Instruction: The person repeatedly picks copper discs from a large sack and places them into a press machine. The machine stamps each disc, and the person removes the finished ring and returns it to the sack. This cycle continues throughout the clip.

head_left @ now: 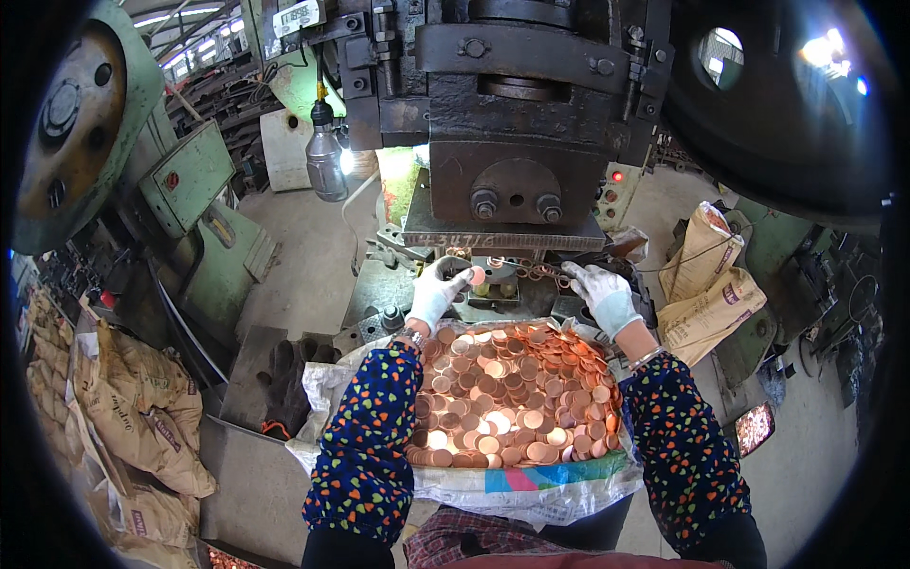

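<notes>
My left hand [436,294], in a white glove with dark fingertips, pinches a copper disc [477,275] at the front of the press die [495,292]. On the right, my gloved right hand [604,296] is closed round the end of a thin dark tool [552,270], which reaches left toward the die; its exact kind is unclear. Several copper-coloured rings [533,272] lie around the tool's far end. Below both hands, a white woven sack [569,486] lies open, heaped with loose copper discs [502,389]. The press ram [517,185] stands above the die.
A dark glove [284,379] lies on the metal bench [251,465] at left. Brown paper sacks [142,408] are stacked farther left; others [711,284] stand at right. A lamp [326,156] hangs beside the press. A phone [755,429] is at lower right.
</notes>
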